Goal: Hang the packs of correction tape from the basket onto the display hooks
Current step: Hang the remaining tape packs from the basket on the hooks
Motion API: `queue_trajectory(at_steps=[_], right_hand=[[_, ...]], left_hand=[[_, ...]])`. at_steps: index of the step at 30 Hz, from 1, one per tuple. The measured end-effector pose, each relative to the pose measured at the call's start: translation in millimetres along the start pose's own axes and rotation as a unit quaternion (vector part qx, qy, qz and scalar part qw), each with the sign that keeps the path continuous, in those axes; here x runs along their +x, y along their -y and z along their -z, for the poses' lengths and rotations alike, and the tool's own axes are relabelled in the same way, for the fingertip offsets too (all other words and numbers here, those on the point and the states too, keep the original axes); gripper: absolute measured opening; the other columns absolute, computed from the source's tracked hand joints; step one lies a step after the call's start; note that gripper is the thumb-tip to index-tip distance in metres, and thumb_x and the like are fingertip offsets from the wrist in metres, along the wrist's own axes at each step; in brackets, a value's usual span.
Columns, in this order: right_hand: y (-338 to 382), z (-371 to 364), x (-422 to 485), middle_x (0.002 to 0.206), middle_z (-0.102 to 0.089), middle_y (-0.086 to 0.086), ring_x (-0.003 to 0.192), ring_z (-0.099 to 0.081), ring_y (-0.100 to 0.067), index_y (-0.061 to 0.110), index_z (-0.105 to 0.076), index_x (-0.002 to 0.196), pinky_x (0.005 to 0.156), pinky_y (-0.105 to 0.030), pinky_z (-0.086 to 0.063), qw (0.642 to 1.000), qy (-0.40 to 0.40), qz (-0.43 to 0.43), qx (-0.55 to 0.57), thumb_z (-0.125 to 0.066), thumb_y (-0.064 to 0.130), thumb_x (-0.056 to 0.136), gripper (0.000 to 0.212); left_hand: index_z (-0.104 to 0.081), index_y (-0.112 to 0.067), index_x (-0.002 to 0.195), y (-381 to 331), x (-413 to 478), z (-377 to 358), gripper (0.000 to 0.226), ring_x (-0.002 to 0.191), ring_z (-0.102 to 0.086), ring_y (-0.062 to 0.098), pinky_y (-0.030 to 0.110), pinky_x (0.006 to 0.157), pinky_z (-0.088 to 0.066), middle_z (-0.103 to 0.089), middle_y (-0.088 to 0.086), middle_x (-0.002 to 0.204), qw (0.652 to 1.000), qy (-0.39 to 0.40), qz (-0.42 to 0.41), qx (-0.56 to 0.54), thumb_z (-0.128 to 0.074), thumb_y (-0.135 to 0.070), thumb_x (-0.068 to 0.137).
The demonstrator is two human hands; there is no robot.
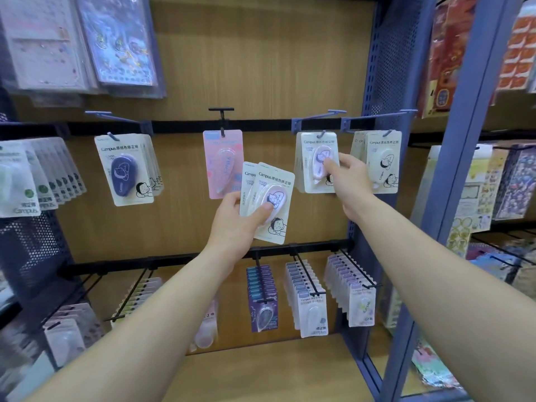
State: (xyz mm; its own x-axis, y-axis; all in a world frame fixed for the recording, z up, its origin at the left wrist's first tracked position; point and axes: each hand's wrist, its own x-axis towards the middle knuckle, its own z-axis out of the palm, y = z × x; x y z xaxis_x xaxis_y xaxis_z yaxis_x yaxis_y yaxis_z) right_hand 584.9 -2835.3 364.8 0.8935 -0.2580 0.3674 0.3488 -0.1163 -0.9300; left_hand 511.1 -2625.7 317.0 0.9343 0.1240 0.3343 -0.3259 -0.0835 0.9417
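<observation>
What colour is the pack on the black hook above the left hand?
The pack is pink; the head view shows it best.

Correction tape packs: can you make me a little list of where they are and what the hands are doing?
left hand: grips two pink packs, fanned
right hand: holds the hanging pack by its right side
hanging pack: on a hook, upper row
far left hook: blue pack
basket: not in view

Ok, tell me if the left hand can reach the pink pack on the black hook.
Probably yes: nothing blocks the pink pack, though the left hand is full, gripping two packs.
</observation>
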Motion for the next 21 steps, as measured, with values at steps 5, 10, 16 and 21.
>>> queue_trajectory(at_steps=[5, 10, 16, 21], right_hand=[[-4, -5, -12, 0.138, -0.055, -0.004, 0.125, -0.055, -0.029, 0.021, -0.051, 0.143, 0.098, -0.044, -0.050, 0.978, -0.061, -0.029, -0.197, -0.062, 0.041, 0.094, 0.055], [-9, -11, -60, 0.110, -0.073, 0.000, 0.100, -0.073, -0.021, 0.020, -0.065, 0.115, 0.081, -0.036, -0.062, 0.990, 0.128, -0.038, -0.035, -0.061, 0.039, 0.100, 0.025], [-8, -7, -62, 0.112, -0.075, -0.010, 0.092, -0.077, -0.026, 0.008, -0.060, 0.118, 0.066, -0.033, -0.062, 0.984, 0.151, -0.075, 0.052, -0.072, 0.024, 0.095, 0.031], [5, 6, -35, 0.115, -0.073, -0.005, 0.097, -0.075, -0.021, 0.015, -0.058, 0.116, 0.073, -0.038, -0.064, 0.993, 0.100, -0.034, 0.055, -0.067, 0.025, 0.098, 0.023]], left_hand=[[-0.057, -0.030, 0.115, -1, 0, 1, 0.033, 0.101, -0.073, 0.013, 0.034, 0.084, -0.060, -0.073, -0.009, 0.117, 1.000, -0.006, 0.001, -0.003, -0.077, -0.030, 0.090], [-0.057, -0.021, 0.126, 1, 0, -9, 0.045, 0.102, -0.073, 0.013, 0.033, 0.085, -0.060, -0.073, -0.007, 0.118, 1.000, -0.002, 0.004, -0.010, -0.080, -0.031, 0.088], [-0.058, -0.019, 0.127, 2, -2, -23, 0.049, 0.103, -0.073, 0.014, 0.031, 0.082, -0.061, -0.073, -0.005, 0.117, 1.000, 0.008, 0.005, -0.020, -0.081, -0.033, 0.086], [-0.060, -0.021, 0.124, -3, 5, -21, 0.025, 0.098, -0.071, 0.013, 0.024, 0.070, -0.052, -0.072, -0.006, 0.114, 1.000, -0.019, 0.003, 0.010, -0.064, -0.027, 0.100]])
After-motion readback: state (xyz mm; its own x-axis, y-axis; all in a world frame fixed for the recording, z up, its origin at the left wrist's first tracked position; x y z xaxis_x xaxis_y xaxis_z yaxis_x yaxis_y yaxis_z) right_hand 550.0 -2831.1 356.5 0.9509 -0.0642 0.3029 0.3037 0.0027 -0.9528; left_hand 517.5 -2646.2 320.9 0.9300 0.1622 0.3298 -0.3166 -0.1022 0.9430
